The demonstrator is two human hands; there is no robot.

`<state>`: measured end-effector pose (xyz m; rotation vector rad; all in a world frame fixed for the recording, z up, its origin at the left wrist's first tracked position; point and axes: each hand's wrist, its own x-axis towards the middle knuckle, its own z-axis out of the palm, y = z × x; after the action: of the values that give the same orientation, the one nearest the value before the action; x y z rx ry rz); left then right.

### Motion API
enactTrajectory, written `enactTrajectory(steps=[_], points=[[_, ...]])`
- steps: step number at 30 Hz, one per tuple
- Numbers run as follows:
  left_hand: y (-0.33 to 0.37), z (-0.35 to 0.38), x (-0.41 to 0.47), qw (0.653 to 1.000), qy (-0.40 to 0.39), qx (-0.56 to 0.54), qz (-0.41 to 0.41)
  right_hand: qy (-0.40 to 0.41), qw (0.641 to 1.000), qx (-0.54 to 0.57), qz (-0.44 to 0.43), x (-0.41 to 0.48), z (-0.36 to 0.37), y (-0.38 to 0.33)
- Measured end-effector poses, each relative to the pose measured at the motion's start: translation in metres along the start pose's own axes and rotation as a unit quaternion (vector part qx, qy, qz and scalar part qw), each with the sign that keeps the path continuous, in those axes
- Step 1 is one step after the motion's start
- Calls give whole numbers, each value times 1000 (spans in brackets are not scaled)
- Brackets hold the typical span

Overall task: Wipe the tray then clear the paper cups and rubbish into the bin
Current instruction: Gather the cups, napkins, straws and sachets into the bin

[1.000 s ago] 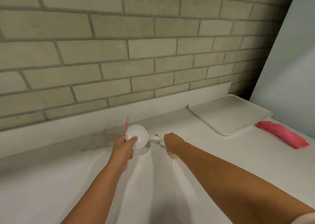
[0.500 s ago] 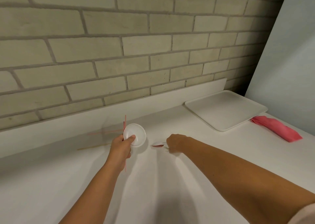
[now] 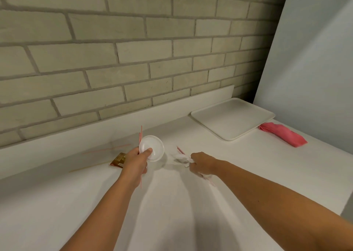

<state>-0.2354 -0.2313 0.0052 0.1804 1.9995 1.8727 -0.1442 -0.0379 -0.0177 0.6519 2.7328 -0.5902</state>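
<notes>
Behind the left hand [image 3: 136, 160], a half-hidden brown sachet [image 3: 118, 159].

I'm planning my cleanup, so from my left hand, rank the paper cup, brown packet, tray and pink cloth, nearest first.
1. Paper cup: held in the left hand.
2. Brown packet: just left of it.
3. Tray: far right, by the wall.
4. Pink cloth: right of the tray.

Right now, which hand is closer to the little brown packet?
Left. The left hand, holding the white cup, is right beside the brown packet; the right hand, gripping crumpled paper, is farther off, on the cup's other side.
</notes>
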Motion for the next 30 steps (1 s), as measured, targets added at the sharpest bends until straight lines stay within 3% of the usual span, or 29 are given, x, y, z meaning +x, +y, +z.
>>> enactTrajectory(steps=[8, 13, 16, 21, 30], points=[[-11, 66, -21, 995, -92, 36, -12, 55, 995, 80, 12, -49, -12, 55], [-12, 126, -44, 987, -156, 40, -25, 49, 997, 62, 18, -87, -25, 102], [-12, 169, -64, 981, -188, 40, -29, 52, 992, 105, 40, -115, -34, 137], [-17, 244, -111, 964, -258, 52, -38, 63, 948, 295, 100, -182, -47, 209], [-54, 350, -211, 897, -407, 167, -48, 23, 894, 402, 196, -307, -23, 343]])
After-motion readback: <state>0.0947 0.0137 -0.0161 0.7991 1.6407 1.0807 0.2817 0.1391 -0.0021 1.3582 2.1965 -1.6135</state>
